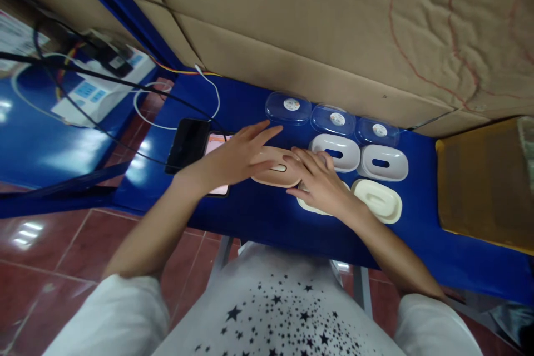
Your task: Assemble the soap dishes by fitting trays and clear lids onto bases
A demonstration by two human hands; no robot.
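Observation:
A peach oval dish with a light slot-shaped centre (pixel 271 179), like a soap dish, lies on the blue table between my hands. My left hand (pixel 233 158) reaches over its left end, fingers spread, the thumb side across the dish. At the other end, my right hand (pixel 319 181) has its bent fingers over the rim and its thumb lower down. Under the right hand, a cream dish (pixel 312 207) is mostly hidden. Another cream dish (pixel 379 201) with a raised oval centre sits to the right. Behind are two white slotted trays, one left (pixel 348 160) and one right (pixel 394 166).
Three clear lids, left (pixel 275 108), middle (pixel 323 119) and right (pixel 365 129), line the cardboard wall (pixel 312 28). Two phones, one dark (pixel 187 144) and one lit (pixel 214 142), lie left. Cables cross near a power strip (pixel 92 94). A cardboard box (pixel 484 183) stands right.

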